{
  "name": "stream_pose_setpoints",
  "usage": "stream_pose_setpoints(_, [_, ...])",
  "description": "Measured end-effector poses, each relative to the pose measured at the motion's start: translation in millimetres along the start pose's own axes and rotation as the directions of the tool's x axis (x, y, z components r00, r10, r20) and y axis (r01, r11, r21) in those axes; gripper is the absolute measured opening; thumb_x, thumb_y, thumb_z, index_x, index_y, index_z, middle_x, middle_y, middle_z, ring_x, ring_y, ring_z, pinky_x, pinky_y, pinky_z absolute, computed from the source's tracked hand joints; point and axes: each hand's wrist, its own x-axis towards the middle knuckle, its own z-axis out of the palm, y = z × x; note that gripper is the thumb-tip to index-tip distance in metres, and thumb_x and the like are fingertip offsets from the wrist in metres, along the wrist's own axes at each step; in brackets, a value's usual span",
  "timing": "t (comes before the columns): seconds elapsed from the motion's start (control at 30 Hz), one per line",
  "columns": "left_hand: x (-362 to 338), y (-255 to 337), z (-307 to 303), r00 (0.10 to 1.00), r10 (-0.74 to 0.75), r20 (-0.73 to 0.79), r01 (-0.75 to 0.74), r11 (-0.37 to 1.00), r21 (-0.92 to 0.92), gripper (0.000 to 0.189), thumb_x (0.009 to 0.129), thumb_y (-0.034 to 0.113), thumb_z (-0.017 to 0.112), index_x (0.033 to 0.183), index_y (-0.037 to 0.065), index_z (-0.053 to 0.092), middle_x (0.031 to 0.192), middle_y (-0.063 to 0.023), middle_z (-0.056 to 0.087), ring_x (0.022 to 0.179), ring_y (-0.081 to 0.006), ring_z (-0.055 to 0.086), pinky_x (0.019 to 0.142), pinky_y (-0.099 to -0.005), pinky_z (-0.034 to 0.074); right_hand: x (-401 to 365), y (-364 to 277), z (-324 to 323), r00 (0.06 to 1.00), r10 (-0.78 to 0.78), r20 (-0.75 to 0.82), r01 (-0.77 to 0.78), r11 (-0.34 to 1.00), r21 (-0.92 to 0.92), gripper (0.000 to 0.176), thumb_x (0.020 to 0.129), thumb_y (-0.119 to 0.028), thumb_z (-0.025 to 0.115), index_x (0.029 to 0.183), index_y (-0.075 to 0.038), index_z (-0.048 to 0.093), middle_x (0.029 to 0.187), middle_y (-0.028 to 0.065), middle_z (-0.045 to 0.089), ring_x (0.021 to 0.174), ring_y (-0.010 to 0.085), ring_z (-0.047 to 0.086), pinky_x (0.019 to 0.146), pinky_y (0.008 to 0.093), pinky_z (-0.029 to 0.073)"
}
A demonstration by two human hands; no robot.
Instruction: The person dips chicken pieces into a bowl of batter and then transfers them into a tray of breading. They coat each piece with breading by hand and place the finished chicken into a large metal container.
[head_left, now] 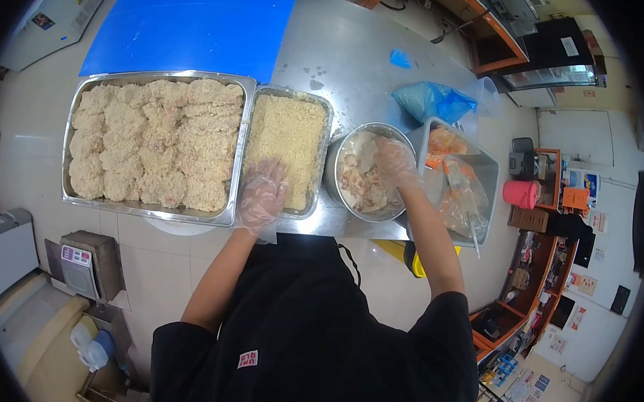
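Observation:
My left hand (262,196), in a clear plastic glove, rests at the near left edge of a metal tray of pale breadcrumbs (288,126). Its fingers are stretched out over the crumbs, with nothing seen in them. My right hand (398,163), also gloved, reaches into a round metal pot (330,174). Inside lie pieces of raw meat (363,185) in a whitish, milky coating. The right fingers look curled against the meat at the pot's right side; what they hold, if anything, is hidden.
At left stands a large metal tray (246,124) with rows of crumbed pieces (154,141). A grey bin (489,181) with bagged orange-tinted meat stands right of the pot. Behind are a blue plastic bag (433,101) and a blue board (193,23). The steel table's near edge runs before me.

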Motion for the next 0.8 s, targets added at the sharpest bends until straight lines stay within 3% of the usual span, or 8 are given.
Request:
stream_pose_setpoints(0.1, [-0.5, 1.8, 1.4, 0.999, -0.024, -0.034, 0.023, 0.999, -0.045, 0.047, 0.107, 0.031, 0.055, 0.147, 0.01, 0.065, 0.157, -0.0151, 0.058, 0.151, -0.0385, 0.048, 0.129, -0.0544, 0.029, -1.1, -3.6, -21.8, 0.989, -0.003, 0.149, -0.005, 0.999, 0.052, 0.035, 0.092, -0.028, 0.062, 0.116, -0.005, 0.075, 0.116, 0.0285, 0.072, 0.111, 0.0439, 0.07, 0.1, 0.0548, 0.053])
stream_pose_setpoints(0.2, [0.0, 3.6, -1.4, 0.999, -0.036, -0.03, 0.034, 0.998, -0.06, 0.047, 0.106, 0.03, 0.055, 0.147, 0.01, 0.064, 0.157, -0.0152, 0.058, 0.151, -0.0386, 0.048, 0.13, -0.0544, 0.029, -18.2, -27.1, -49.5, 0.998, 0.03, 0.06, -0.039, 0.989, 0.143, 0.033, 0.089, -0.029, 0.068, 0.109, -0.004, 0.076, 0.111, 0.0262, 0.073, 0.107, 0.0445, 0.07, 0.098, 0.0542, 0.054])
stream_pose_setpoints(0.3, [-0.7, 0.0, 4.7, 0.998, -0.039, -0.042, 0.036, 0.997, -0.068, 0.046, 0.106, 0.029, 0.055, 0.147, 0.011, 0.065, 0.157, -0.0154, 0.058, 0.15, -0.0385, 0.048, 0.13, -0.0544, 0.029, -27.2, -19.0, -67.5, 0.998, -0.038, 0.058, 0.032, 0.995, 0.097, 0.028, 0.091, -0.032, 0.07, 0.102, -0.008, 0.079, 0.109, 0.0228, 0.072, 0.107, 0.0424, 0.07, 0.093, 0.052, 0.055])
stream_pose_setpoints(0.6, [-2.1, -3.1, 10.3, 0.998, -0.004, -0.066, 0.001, 0.999, -0.051, 0.046, 0.106, 0.029, 0.056, 0.147, 0.011, 0.065, 0.155, -0.0163, 0.06, 0.15, -0.0377, 0.049, 0.13, -0.056, 0.028, -48.9, -40.8, -157.7, 0.986, -0.022, -0.163, 0.023, 1.0, 0.007, 0.017, 0.09, -0.022, 0.069, 0.092, -0.007, 0.077, 0.101, 0.0181, 0.07, 0.101, 0.039, 0.071, 0.087, 0.0508, 0.057])
stream_pose_setpoints(0.7, [-1.7, -2.9, 10.5, 0.998, -0.024, -0.055, 0.02, 0.997, -0.076, 0.045, 0.105, 0.028, 0.057, 0.146, 0.011, 0.066, 0.154, -0.0161, 0.061, 0.149, -0.038, 0.05, 0.13, -0.0559, 0.028, -46.1, -45.6, -126.6, 0.984, -0.088, -0.154, 0.068, 0.989, -0.128, 0.013, 0.092, -0.017, 0.068, 0.092, -0.008, 0.076, 0.1, 0.016, 0.071, 0.095, 0.0359, 0.073, 0.083, 0.0479, 0.059])
stream_pose_setpoints(0.8, [-0.3, 0.7, 4.2, 0.998, -0.023, -0.061, 0.018, 0.997, -0.071, 0.044, 0.105, 0.028, 0.057, 0.144, 0.012, 0.067, 0.153, -0.016, 0.061, 0.148, -0.0383, 0.051, 0.129, -0.0557, 0.029, -47.3, -46.2, -56.0, 0.971, -0.196, -0.138, 0.169, 0.968, -0.187, 0.011, 0.093, -0.014, 0.066, 0.093, -0.009, 0.076, 0.097, 0.0151, 0.073, 0.09, 0.033, 0.074, 0.08, 0.0458, 0.06])
